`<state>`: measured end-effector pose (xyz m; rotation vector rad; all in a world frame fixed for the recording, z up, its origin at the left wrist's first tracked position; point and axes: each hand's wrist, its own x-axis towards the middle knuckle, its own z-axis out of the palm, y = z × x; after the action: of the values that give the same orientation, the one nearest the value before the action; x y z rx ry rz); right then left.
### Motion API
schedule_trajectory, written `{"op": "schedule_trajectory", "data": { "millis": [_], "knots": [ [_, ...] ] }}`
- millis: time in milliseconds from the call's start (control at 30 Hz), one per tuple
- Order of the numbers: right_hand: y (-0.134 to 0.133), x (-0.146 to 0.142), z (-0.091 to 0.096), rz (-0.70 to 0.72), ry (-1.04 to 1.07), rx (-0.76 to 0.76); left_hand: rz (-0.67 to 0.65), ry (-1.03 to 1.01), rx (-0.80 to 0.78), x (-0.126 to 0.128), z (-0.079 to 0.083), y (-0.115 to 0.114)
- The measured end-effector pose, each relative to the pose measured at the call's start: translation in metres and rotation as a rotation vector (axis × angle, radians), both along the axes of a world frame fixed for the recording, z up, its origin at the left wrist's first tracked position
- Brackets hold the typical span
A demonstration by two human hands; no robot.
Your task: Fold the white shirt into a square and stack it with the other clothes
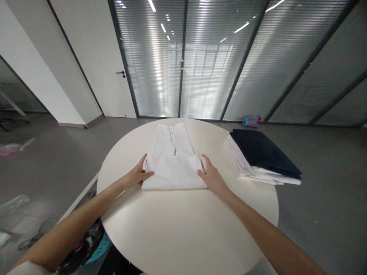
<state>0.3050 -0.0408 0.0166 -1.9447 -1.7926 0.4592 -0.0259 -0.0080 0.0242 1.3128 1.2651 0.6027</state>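
Rnd white tbl (177, 229) w/ folded white cloth (174, 172); stack of folded fabric (263, 154) to cloth's rt, navy atop white.

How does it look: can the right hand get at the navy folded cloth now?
Probably yes: the navy folded cloth lies uncovered atop the white stack, and nothing visible stands between it and the right hand, which touches the white garment.

Matt white cloth (176, 173) on smooth table (177, 229)

The white cloth on the table appears smooth and matt. The stack (263, 151) at the table's right edge is matt cloth, dark over white. The table shows a soft sheen. Beyond the table, the partition (210, 88) is glossy, reflective glass. Below the table's left side, a bag (88, 244) shows shiny black plastic film.
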Motion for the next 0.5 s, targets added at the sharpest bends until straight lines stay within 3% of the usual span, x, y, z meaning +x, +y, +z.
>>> {"op": "schedule_trajectory", "data": {
  "millis": [100,167,233,300,400,500],
  "knots": [
    [-0.006,0.002,0.003,-0.028,-0.199,0.002,0.001,0.020,0.036,-0.001,-0.003,0.000],
    [-0.012,0.005,0.007,-0.021,-0.297,0.132,0.003,0.097,0.110,-0.006,-0.001,-0.001],
    [-0.015,0.004,0.013,0.044,-0.337,0.339,0.039,0.234,0.345,-0.011,0.009,-0.005],
    [-0.016,-0.003,0.021,0.203,-0.338,0.474,0.082,0.398,0.700,-0.009,0.024,-0.011],
    [-0.011,-0.024,0.028,0.514,-0.341,0.420,-0.012,0.561,1.086,0.010,0.041,-0.016],
    [-0.001,-0.047,0.024,0.672,-0.374,0.282,-0.274,0.626,1.170,0.037,0.032,-0.010]
  ]
}}
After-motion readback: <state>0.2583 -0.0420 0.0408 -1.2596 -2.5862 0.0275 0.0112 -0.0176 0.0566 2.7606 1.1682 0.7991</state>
